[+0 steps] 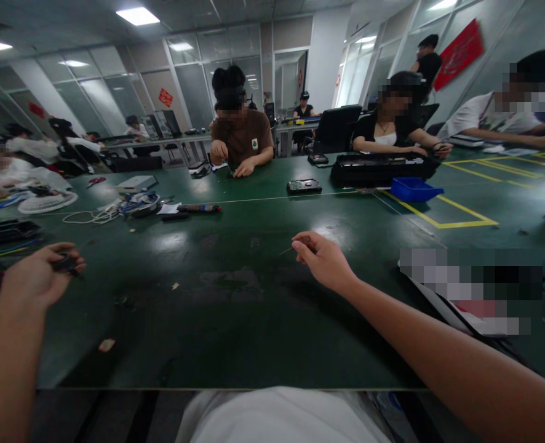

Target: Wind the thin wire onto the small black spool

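Note:
At the left, my left hand (35,274) is closed around a small black object (64,263); its kind is too blurred to name. My right hand (323,258) is over the middle of the green table (235,351), fingers pinched on a thin, straight, wire-like piece (286,251). Its free end points left and down, and the fingers cover the rest. Below and between the hands lie small pale scraps (107,345) and a faint dark bit (125,301) on the tabletop.
Left are a cable bundle (138,204), a white fan grille (48,202) and a screwdriver-like tool (201,208). Across the table, a circuit-board device (304,186), a long black housing (378,171) and a blue bin (413,189) sit near co-workers. Papers (466,301) lie right.

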Demonstrator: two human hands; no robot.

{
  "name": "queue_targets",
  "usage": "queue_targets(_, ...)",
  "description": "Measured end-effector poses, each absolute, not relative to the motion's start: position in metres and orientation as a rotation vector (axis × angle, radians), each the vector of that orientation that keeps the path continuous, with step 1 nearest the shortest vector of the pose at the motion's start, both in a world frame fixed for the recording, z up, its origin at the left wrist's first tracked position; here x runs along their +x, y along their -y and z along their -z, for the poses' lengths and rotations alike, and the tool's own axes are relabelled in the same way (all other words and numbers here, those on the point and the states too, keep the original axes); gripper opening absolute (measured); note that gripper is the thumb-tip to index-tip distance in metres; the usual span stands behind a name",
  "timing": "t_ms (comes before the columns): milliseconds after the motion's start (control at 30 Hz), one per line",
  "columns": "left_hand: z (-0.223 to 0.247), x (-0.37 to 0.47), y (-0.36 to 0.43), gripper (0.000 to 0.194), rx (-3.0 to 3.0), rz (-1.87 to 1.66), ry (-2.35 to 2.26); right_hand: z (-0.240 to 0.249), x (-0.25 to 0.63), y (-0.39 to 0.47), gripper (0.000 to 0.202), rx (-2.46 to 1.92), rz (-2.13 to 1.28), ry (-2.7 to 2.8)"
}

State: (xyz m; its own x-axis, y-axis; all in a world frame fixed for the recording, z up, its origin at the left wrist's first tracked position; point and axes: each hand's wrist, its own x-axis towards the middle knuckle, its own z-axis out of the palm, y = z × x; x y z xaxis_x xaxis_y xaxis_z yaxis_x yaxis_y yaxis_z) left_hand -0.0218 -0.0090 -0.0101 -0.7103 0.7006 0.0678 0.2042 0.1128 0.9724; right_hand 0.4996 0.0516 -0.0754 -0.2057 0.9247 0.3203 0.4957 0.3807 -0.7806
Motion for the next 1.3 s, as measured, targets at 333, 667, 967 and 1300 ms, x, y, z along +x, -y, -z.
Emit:
queue_targets(333, 0.013, 0.156, -0.046, 0.022, 1.035, -1.414, -1.277, 0.074, 0.499, -0.05, 0.024, -1.213, -0.686, 1.84)
queue_targets(667, 0.064, 0.281, -0.054, 0.047, 1.769, -1.006, -1.414, 0.063, 0.503, -0.042, 0.03, -1.217, -0.485, 1.731)
queue_targets(967, 0.086, 0.271, -0.049, 0.031, 2.054, -0.871, -1.409, 0.063, 0.498, -0.03, 0.026, -0.969, -0.697, 1.822)
queue_targets(1300, 0.085, 0.266, -0.049, 0.037, 2.062, -0.915, -1.408, 0.067, 0.497, -0.036, 0.02, -1.039, -0.614, 1.833)
